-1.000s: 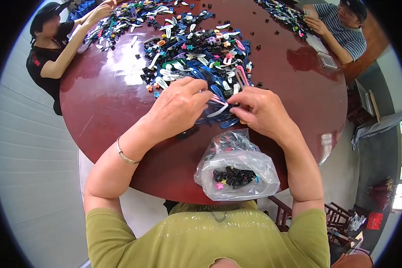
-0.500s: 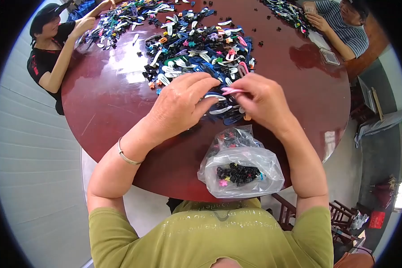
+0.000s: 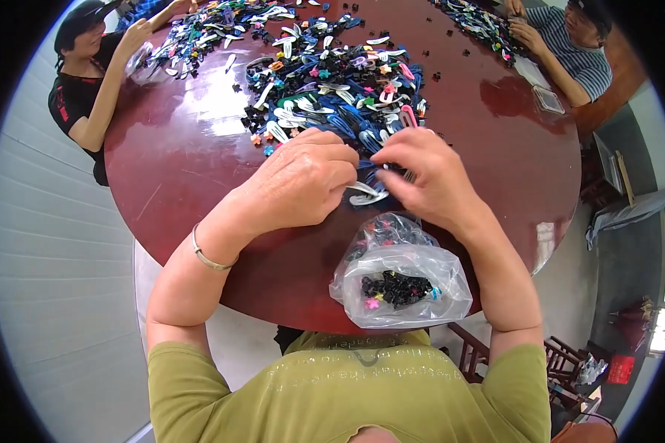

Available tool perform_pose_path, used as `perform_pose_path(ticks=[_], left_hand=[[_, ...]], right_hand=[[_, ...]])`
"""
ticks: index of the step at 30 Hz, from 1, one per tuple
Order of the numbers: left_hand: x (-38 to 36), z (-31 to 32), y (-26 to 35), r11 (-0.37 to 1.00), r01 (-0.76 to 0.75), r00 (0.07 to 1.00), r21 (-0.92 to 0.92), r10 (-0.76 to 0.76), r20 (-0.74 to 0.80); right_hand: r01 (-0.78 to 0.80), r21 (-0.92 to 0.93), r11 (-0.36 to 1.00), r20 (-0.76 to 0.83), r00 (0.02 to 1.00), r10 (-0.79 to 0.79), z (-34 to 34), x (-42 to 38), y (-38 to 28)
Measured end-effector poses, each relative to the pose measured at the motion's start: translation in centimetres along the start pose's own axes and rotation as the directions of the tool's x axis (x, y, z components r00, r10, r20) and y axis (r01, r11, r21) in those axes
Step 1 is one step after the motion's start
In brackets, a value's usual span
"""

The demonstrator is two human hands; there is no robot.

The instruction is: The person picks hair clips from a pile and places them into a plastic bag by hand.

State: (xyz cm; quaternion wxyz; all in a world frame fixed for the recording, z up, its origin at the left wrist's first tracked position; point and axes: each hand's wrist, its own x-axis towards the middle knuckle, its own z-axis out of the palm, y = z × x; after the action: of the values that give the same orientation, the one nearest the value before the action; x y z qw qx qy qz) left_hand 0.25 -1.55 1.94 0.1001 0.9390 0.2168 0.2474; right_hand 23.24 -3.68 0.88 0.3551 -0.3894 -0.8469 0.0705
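Observation:
A large pile of hair clips (image 3: 332, 96), mostly white, dark blue and black with a few coloured ones, lies on the dark red table (image 3: 170, 177). At its near left edge is my left hand (image 3: 303, 177), its fingers pinched together; what they hold, if anything, is hidden. My right hand (image 3: 425, 173) hovers over the near right edge of the pile, thumb and forefinger apart, with nothing visible between them. White clips (image 3: 368, 196) lie between and just below the hands. A pink clip (image 3: 408, 116) rests beyond my right hand.
Nearer me stands a clear plastic bag (image 3: 399, 317) holding small black claw clips. One person (image 3: 89, 88) sits at the far left and another (image 3: 569, 52) at the far right, each beside more clips. A small flat box (image 3: 547, 99) lies near the right-hand person.
The pink clip that was in my right hand is no longer visible there, and its fingers have parted. My left fingers have closed together. The left-hand person's hands have shifted slightly.

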Motion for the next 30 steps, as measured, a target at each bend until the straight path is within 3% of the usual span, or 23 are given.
perform_pose_path(ticks=[1, 5, 9, 12, 16, 19, 23, 27, 30], left_hand=[[-0.1, -0.1, -0.1, 1.000, -0.005, 1.000, -0.013, 0.005, 0.003], [0.1, -0.7, -0.2, 1.000, 0.012, 1.000, -0.028, -0.012, -0.012], [0.0, -0.7, -0.5, 0.998, 0.041, 0.992, 0.054, -0.034, -0.119], [0.0, -1.2, -0.2, 0.978, 0.126, 0.980, 0.168, -0.097, -0.172], [-0.4, -1.4, -0.7, 0.925, 0.227, 0.968, 0.305, -0.181, -0.173], [-0.2, -1.2, -0.6, 0.954, 0.194, 0.961, 0.227, -0.137, -0.242], [-0.2, -0.8, 0.7, 0.999, 0.045, 0.988, -0.024, -0.048, -0.149], [-0.5, -0.2, 2.0, 0.994, 0.073, 0.997, 0.077, -0.075, 0.020], [-0.7, 0.7, 1.3, 0.990, 0.085, 0.996, 0.111, -0.089, 0.028]], right_hand=[[0.000, -0.021, 1.000, 0.075, 0.997, 0.002, 0.2, -0.1, -0.1], [0.047, -0.141, 0.989, 0.054, 0.998, -0.040, 0.1, -0.1, 0.1], [-0.057, -0.049, 0.997, -0.035, 0.998, 0.055, -0.8, -0.4, 0.2], [-0.169, 0.103, 0.980, 0.074, 0.984, 0.161, -0.7, -0.6, -0.3], [-0.071, -0.038, 0.997, 0.097, 0.992, 0.075, 0.7, -0.1, -1.2], [-0.010, -0.110, 0.994, 0.085, 0.996, 0.019, 1.1, 0.0, -1.1], [-0.018, -0.113, 0.993, 0.080, 0.996, 0.028, 1.2, 0.0, -0.7], [-0.243, 0.105, 0.964, 0.140, 0.964, 0.227, 0.1, -0.1, -1.2], [-0.168, 0.095, 0.981, 0.247, 0.959, 0.140, -0.7, -0.5, -1.6]])
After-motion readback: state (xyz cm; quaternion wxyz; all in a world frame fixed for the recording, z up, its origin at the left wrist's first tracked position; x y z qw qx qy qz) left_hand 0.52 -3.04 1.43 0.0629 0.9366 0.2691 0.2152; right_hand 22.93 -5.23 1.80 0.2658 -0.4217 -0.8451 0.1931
